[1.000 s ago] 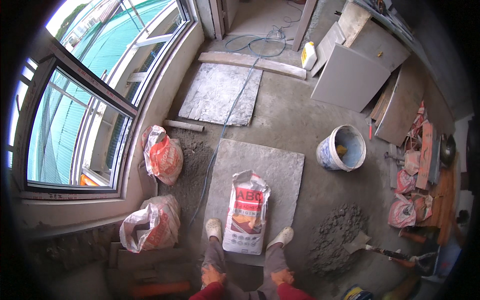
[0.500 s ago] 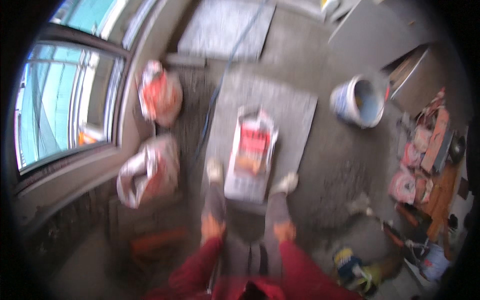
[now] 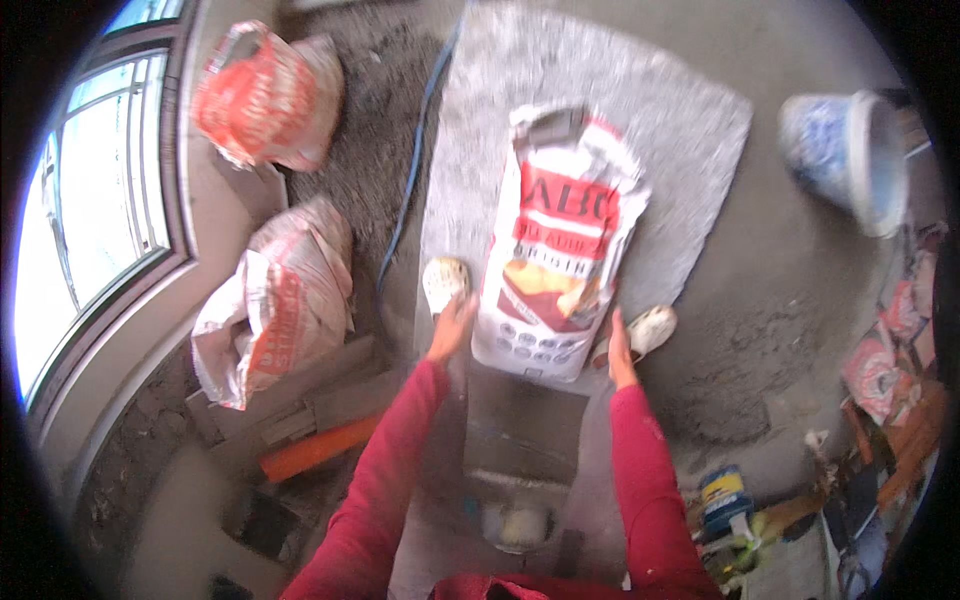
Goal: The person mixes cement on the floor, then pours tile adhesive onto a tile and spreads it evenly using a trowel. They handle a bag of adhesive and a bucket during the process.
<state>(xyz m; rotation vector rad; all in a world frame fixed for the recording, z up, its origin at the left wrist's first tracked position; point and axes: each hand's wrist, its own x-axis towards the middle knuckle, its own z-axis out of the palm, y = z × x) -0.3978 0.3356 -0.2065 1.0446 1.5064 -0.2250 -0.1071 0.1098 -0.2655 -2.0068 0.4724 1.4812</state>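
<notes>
A tall white bag (image 3: pixel 545 345) with red and yellow print lies between my feet, its crumpled top end pointing away from me. Under it is a large grey slab (image 3: pixel 690 150). My left hand (image 3: pixel 455 326) reaches down by the bag's near left side, fingers stretched out and slightly blurred. On the opposite side my right hand (image 3: pixel 621 348) is held upright with its fingers straight, close against the bag's lower right edge. Whether either palm touches the bag I cannot tell. Neither hand holds anything.
White clogs (image 3: pixel 446 283) are on my feet. Left, by the window, stand two crumpled red-and-white sacks (image 3: pixel 270 95), with a blue hose (image 3: pixel 415 165) nearby. A white bucket (image 3: pixel 835 150) lies tilted at right. An orange bar (image 3: pixel 318 448), a blue-yellow can (image 3: pixel 724 498) and clutter lie nearer.
My hands have left my lower legs and reached down to either side of the bag. The view has dropped closer, so the bag appears larger.
</notes>
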